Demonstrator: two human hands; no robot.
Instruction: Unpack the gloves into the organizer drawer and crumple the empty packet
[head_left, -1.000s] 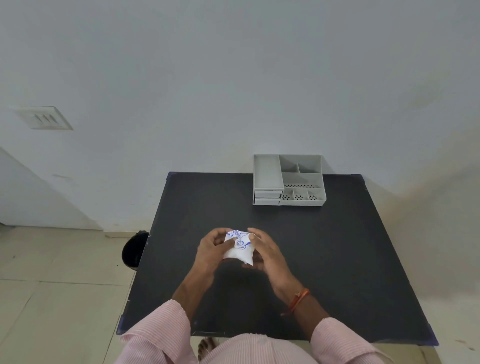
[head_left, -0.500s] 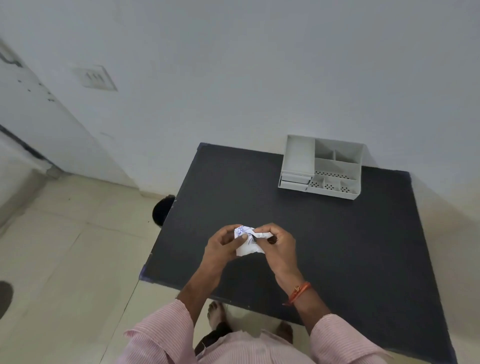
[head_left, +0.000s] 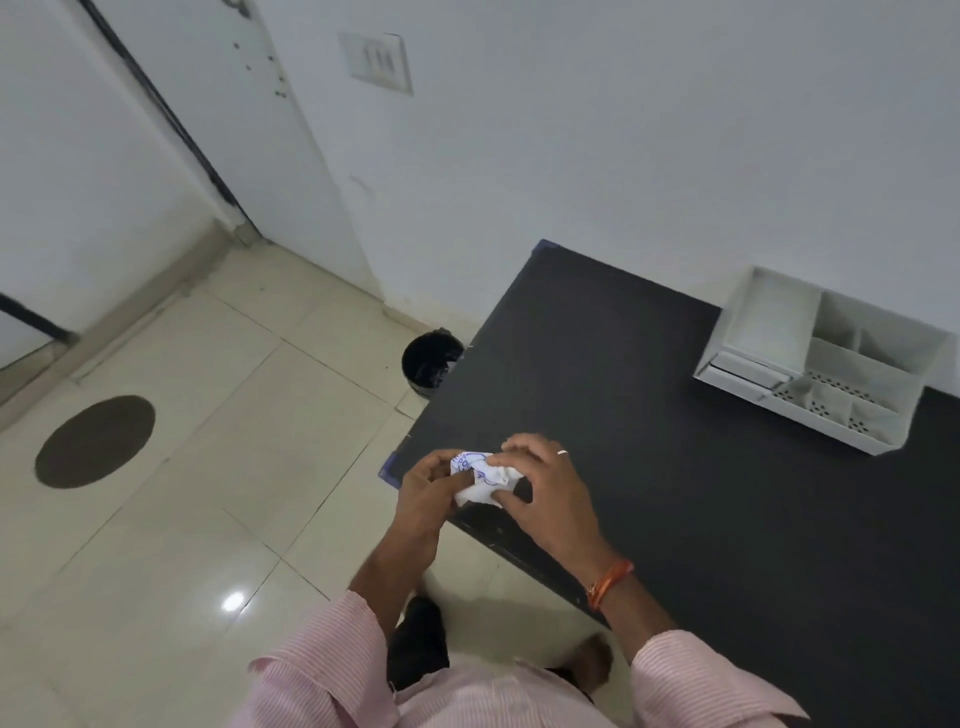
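Note:
A white packet (head_left: 480, 479) with blue print is scrunched between both my hands, over the near left corner of the black table (head_left: 701, 493). My left hand (head_left: 428, 488) grips its left side and my right hand (head_left: 545, 488) closes over its right side and top. The grey organizer (head_left: 826, 358) stands at the far right of the table against the wall, its small drawer pushed in at the lower left. I cannot see any gloves inside it from here.
A black bin (head_left: 430, 364) stands on the tiled floor just off the table's left edge. A dark round mat (head_left: 96, 440) lies on the floor to the left, near a door. My feet show below the table's near edge.
My view has swung left, so the table and organizer now sit to the right. The packet is squeezed smaller between my hands, which have shifted to the table's near left corner.

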